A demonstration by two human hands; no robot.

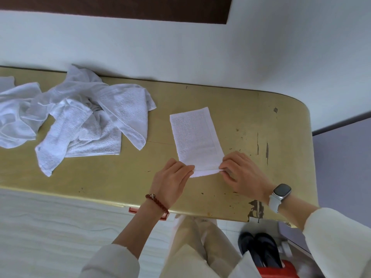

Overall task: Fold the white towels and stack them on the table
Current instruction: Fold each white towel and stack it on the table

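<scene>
Head view: a folded white towel (196, 137) lies flat as a narrow strip on the yellow table (251, 121), right of centre, its long axis running from the far side toward the person. The near end of the strip is gripped at both corners. The left hand (172, 177) pinches the near-left corner, fingers (188, 168) curled onto the cloth edge. The right hand (241, 173) pinches the near-right corner, fingers (225, 167) closed on the doubled edge. Both hands rest low over the table surface, close together, with the towel end between them. A pile of unfolded white towels (80, 117) lies crumpled on the left part of the table, well apart from the folded strip. A red beaded bracelet (156, 203) sits on the left wrist; a watch (281, 194) with a pale strap sits on the right wrist. The table surface shows scuffs and chipped finish near the right front edge. A white wall (180, 47) stands behind the table.
</scene>
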